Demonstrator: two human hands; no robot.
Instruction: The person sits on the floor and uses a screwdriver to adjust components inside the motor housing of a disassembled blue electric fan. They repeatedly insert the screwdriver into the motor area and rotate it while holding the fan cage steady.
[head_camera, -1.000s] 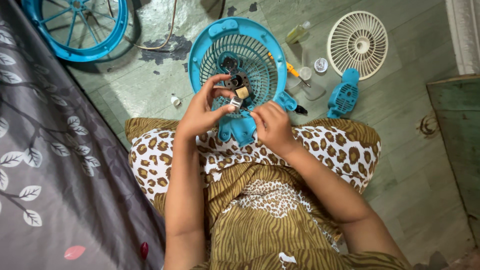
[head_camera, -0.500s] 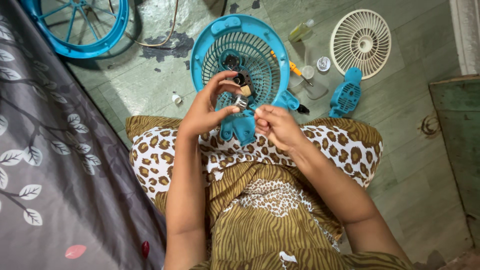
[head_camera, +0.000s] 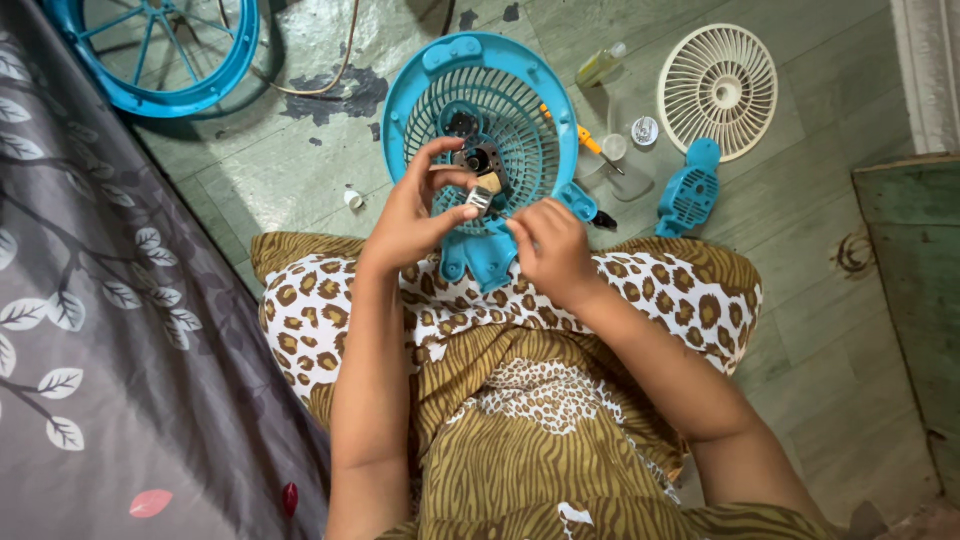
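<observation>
A: Two hands, one fan part. Largest item first?

B: Item one, blue fan grille (head_camera: 490, 120), round, upper centre of the frame, its lower bracket resting on the person's lap. Its face tilts up toward the camera.

A: Item two?

B: Left hand (head_camera: 415, 215), centre, thumb and fingers curled and pinched on a small metal motor piece (head_camera: 482, 192) against the grille's hub. Right hand (head_camera: 548, 245), just right of it and slightly lower, fingertips drawn together; whether they grip anything, I cannot tell.

A: Which way does the piece lie from the fingers?

B: Above and left of the right fingertips, near but apart; touching the left. The left hand is nearer. Its long axis cannot be read, too small.

A: Surroundings?

B: Second blue grille ring (head_camera: 150, 50), upper left. Cream grille (head_camera: 718, 90), upper right. Blue motor cover (head_camera: 690, 190) below it. Screwdriver with an orange handle (head_camera: 585, 140) beside the grille, partly hidden. Small white cap (head_camera: 352, 198) on the floor.

A: Surface and room?

B: Worn green floor (head_camera: 270, 170); grey leaf-print cloth (head_camera: 90, 350) at left; green wooden furniture (head_camera: 910, 280) at right.
</observation>
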